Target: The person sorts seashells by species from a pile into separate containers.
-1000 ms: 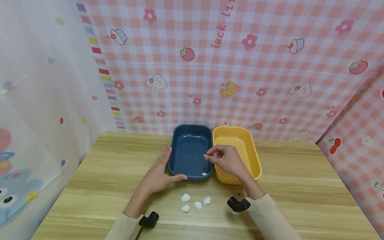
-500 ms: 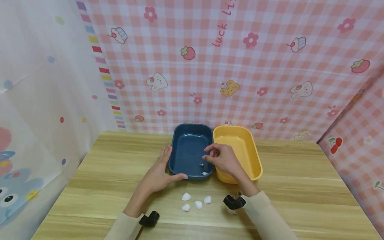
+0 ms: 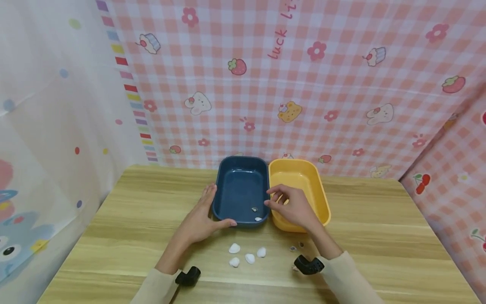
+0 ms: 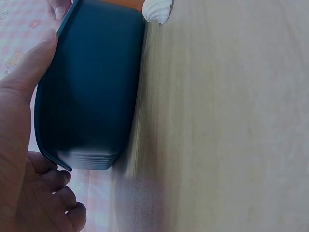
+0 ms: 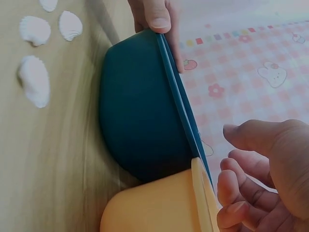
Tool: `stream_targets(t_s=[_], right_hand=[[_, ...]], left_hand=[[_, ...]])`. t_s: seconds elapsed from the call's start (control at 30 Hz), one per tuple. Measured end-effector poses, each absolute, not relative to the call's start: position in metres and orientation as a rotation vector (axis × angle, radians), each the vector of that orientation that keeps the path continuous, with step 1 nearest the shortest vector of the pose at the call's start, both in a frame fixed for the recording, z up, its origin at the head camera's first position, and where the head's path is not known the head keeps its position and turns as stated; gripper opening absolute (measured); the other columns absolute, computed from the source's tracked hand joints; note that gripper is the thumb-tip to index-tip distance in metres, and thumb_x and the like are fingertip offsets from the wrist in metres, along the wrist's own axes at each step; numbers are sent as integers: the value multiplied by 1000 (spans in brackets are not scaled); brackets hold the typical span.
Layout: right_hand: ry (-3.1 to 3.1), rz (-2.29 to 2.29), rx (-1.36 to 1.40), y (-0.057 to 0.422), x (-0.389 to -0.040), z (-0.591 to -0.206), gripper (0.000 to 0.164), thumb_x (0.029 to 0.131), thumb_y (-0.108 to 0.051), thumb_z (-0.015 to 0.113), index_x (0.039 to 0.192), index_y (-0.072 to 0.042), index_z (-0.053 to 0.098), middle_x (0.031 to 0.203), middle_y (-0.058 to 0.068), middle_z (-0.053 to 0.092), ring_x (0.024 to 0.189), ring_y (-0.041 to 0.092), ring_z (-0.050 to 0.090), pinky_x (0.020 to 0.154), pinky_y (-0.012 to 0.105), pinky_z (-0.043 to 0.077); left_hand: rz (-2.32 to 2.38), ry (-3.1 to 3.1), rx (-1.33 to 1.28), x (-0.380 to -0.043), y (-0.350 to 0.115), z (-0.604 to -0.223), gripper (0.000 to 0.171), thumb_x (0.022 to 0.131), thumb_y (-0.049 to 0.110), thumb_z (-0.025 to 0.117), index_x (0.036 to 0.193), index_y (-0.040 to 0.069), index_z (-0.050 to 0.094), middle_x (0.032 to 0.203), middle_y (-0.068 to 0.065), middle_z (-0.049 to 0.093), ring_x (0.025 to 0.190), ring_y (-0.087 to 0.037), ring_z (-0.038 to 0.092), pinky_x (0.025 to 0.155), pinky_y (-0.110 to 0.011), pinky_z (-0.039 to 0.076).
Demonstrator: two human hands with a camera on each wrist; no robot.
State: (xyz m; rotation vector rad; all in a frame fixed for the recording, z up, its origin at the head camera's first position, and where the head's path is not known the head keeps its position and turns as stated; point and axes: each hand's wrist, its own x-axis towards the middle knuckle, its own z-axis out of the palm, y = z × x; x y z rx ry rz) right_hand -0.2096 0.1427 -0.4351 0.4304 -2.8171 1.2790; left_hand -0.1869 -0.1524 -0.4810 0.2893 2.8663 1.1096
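Observation:
My left hand [image 3: 201, 221] holds the blue tray [image 3: 243, 228] at its front left corner, thumb at the front rim and fingers along the left side. Inside that tray lie a small dark-and-pale shell [image 3: 254, 209] and a white shell [image 3: 258, 219]. Over the yellow tray [image 3: 324, 202], near where the two rims meet, my right hand [image 3: 292, 206] hovers with nothing in it, thumb and fingers apart. The right wrist view shows its fingers [image 5: 229, 186] loosely bent beside the rims.
Several white ridged shells [image 3: 249, 258] lie on the wooden table [image 3: 360, 253] before the trays. Small dark shells [image 3: 293, 248] sit further right, one partly hidden by the black wrist camera [image 3: 309, 265]. A checked pink cloth [image 3: 243, 84] hangs behind.
My right hand has let a small shell drop into the blue tray, then drawn back to the right with its fingers parted. The left hand has stayed at the tray's corner.

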Motion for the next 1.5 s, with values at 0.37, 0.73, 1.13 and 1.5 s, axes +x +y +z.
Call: stream_targets(t_s=[0.37, 0.73, 1.13, 1.5], right_hand=[[-2810, 1301, 489, 167, -183, -434, 28, 89, -25, 81, 112, -10, 74, 79, -5, 66, 70, 13, 60, 59, 21, 48], [-2770, 1330, 631, 187, -157, -443, 26, 90, -23, 81, 112, -13, 73, 75, -9, 64, 64, 5, 58, 60, 22, 52], [-2780, 1384, 646, 210, -128, -458, 25, 90, -22, 81, 110, -10, 73, 74, -11, 63, 63, 1, 56, 55, 22, 50], [-2864, 1345, 599, 230, -114, -477, 19, 89, -20, 81, 104, -11, 75, 75, -11, 64, 64, -1, 56, 56, 21, 50]], left_hand=[[1109, 2874, 308, -187, -155, -479, 130, 73, 75, 78, 167, 18, 9, 175, -4, 6, 162, -28, 5, 124, -63, 24], [1130, 2870, 311, -188, -156, -481, 127, 74, 70, 80, 167, 18, 9, 175, -3, 7, 162, -27, 4, 124, -63, 24], [1126, 2873, 325, -188, -155, -480, 127, 75, 69, 80, 167, 18, 9, 175, -3, 7, 162, -27, 4, 125, -62, 24], [1114, 2874, 327, -187, -154, -481, 129, 74, 74, 78, 167, 18, 9, 175, -4, 7, 162, -27, 5, 125, -61, 24]])
